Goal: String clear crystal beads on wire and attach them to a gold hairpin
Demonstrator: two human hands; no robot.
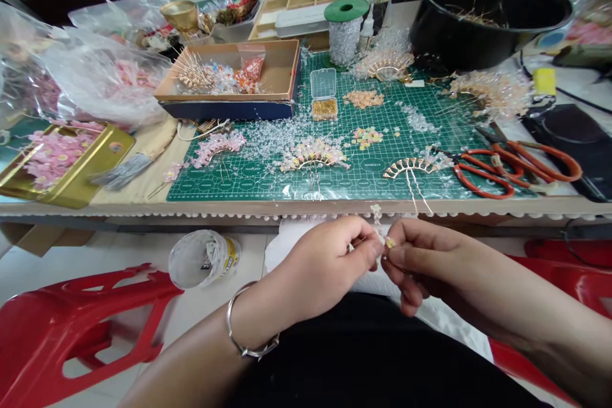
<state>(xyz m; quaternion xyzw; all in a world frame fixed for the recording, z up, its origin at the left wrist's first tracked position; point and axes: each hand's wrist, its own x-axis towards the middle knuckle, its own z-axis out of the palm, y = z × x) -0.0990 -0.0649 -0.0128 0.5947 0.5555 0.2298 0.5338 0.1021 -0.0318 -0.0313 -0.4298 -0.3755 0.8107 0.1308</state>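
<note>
1. Above my black-clothed lap [373, 344], my left hand [329, 261] pinches a beaded strand [377, 215]; my right hand [425, 261] grips a small yellow flower [389, 243] just beside it.
2. White cloth [285, 241] lies beneath; a red chair [29, 331] and a bucket [220, 262] stand on my left. The bucket's yellow label [233, 256] is unreadable here.
3. Just beyond, the table edge [268, 208] bounds my working room, between it and my body.
4. On the green mat [229, 187], its print too small to read, a gold comb [412, 167] lies left of orange-handled pliers [497, 162].
5. Farther back, a box [229, 109] and black pot [425, 32] crowd the table.
</note>
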